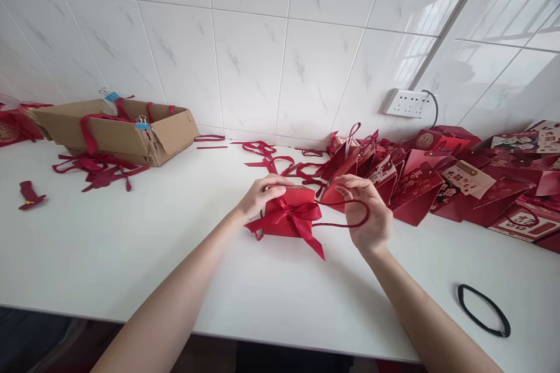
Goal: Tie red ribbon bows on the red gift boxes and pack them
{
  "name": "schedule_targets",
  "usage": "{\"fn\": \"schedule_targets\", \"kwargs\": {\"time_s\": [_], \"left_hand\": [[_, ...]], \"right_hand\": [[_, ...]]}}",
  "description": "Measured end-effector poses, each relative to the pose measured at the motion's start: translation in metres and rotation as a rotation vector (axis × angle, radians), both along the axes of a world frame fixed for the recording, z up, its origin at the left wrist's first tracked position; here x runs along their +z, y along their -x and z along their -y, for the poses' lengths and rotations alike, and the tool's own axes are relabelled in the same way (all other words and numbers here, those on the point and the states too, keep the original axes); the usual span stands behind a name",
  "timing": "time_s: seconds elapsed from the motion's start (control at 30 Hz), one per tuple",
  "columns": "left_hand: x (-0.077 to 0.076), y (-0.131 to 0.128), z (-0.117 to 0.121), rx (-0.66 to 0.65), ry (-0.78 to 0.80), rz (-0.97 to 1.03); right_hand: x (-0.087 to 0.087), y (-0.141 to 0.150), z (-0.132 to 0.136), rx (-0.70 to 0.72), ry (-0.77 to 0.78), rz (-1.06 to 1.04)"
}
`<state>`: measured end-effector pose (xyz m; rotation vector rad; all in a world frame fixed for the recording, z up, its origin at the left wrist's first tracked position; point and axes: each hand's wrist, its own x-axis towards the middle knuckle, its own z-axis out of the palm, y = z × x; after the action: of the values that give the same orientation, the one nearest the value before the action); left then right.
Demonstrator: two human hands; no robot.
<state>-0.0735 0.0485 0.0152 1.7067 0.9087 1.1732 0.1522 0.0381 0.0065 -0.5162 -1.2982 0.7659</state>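
Observation:
A small red gift box [277,227] sits on the white table in front of me, a shiny dark-red ribbon bow [291,213] across its face. My left hand [265,193] grips its upper left corner, with the thumb along the top. From the box's right side a twisted red cord handle [339,225] loops out in front of my right palm. My right hand [368,213] is raised there, fingers curved and apart, not closed around the cord. Another bit of cord [259,235] shows at the box's lower left.
At left stands a cardboard box [175,137] with ribbons and binder clips, ribbon pieces [98,169] before it. More ribbons [280,163] lie behind my hands. Several red gift bags [420,186] crowd the right, below a power strip [406,104]. A black band [483,310] lies front right.

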Motion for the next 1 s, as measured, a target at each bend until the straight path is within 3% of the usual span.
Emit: {"fn": "schedule_targets", "kwargs": {"time_s": [0.1, 0.2, 0.27, 0.37, 0.43, 0.67, 0.83, 1.0], "left_hand": [[-0.003, -0.001, -0.001, -0.010, 0.039, 0.008], [-0.006, -0.001, -0.002, 0.028, 0.040, 0.016], [-0.008, -0.003, -0.003, 0.058, 0.027, 0.011], [-0.010, -0.006, -0.002, 0.059, 0.029, 0.010], [-0.013, -0.010, -0.001, 0.060, 0.027, 0.041], [-0.020, -0.018, 0.001, 0.264, 0.189, 0.104], [-0.019, -0.017, 0.002, 0.020, 0.229, 0.121], [-0.017, -0.016, 0.002, -0.076, 0.275, 0.067]], "right_hand": [[0.001, 0.002, 0.008, -0.175, -0.061, 0.150], [0.004, -0.001, 0.011, -0.300, 0.006, 0.273], [0.006, -0.001, 0.011, -0.257, 0.072, 0.362], [0.004, 0.002, 0.011, -0.020, 0.155, 0.519], [0.001, 0.007, 0.011, 0.065, 0.193, 0.560], [-0.001, 0.017, 0.010, 0.098, 0.385, 0.297], [0.000, 0.013, 0.005, 0.203, 0.485, 0.163], [-0.003, 0.010, 0.000, 0.185, 0.534, 0.109]]}}
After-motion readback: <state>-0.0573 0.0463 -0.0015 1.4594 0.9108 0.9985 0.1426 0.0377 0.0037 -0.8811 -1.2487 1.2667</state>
